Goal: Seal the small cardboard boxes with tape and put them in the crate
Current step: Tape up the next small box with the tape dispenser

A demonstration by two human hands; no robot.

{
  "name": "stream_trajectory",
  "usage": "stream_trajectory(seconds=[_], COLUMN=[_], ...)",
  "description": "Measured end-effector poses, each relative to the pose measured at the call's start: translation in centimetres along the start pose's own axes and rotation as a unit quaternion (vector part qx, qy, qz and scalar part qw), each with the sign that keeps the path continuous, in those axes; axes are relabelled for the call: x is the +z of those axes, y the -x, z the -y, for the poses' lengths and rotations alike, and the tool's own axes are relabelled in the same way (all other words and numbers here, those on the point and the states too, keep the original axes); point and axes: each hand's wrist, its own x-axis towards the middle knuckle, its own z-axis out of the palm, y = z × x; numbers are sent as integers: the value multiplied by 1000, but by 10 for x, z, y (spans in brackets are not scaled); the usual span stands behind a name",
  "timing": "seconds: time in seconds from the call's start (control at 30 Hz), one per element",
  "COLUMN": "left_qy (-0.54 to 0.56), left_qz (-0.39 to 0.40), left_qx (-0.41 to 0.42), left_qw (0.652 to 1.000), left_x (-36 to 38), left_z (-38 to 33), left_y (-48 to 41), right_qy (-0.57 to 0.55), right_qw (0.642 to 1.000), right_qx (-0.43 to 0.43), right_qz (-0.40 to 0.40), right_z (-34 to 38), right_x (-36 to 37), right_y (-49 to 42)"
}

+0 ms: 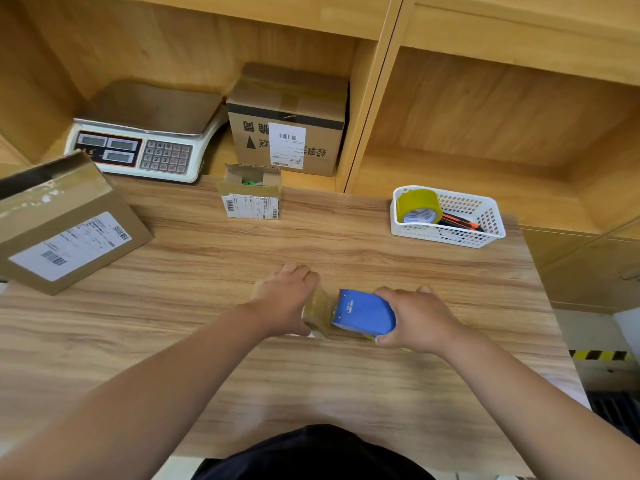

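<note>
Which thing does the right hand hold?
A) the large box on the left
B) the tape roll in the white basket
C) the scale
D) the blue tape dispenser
D: the right hand grips the blue tape dispenser, next to the small box that the left hand holds.

The pale wood-grain tabletop [311, 244] looks smooth, with a soft matt sheen. Near its front edge, the small brown cardboard box [317, 311] is covered in glossy, see-through tan tape. The blue tape dispenser [363, 315] touching it has a smooth satin shell; I cannot tell whether it is metal or plastic. At the far right corner, a white perforated plastic basket [460, 235] holds a shiny yellowish tape roll [419, 204]. The large matt cardboard carton [69, 209] at the left edge carries a white paper label [69, 247]. Beyond the far edge, the white plastic weighing scale [138, 147] has a dull metal pan.
</note>
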Motion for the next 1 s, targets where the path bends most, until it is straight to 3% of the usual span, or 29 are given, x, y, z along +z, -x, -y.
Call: stream_trajectory(seconds=[0.2, 0.47, 0.73, 1.0], left_qy=[110, 200, 20, -8], left_qz=[-21, -7, 1, 13], left_qx=[-43, -129, -105, -72], left_qw=[993, 971, 994, 997], left_x=[-10, -13, -20, -15], left_z=[33, 71, 80, 76], left_y=[26, 62, 68, 66], right_qy=[-7, -3, 25, 27], right_qw=[998, 997, 994, 994], right_qx=[-37, -76, -105, -105], right_qz=[-45, -32, -23, -17], right_z=[23, 78, 108, 112], right_x=[-28, -43, -43, -47], right_y=[-7, -25, -42, -41])
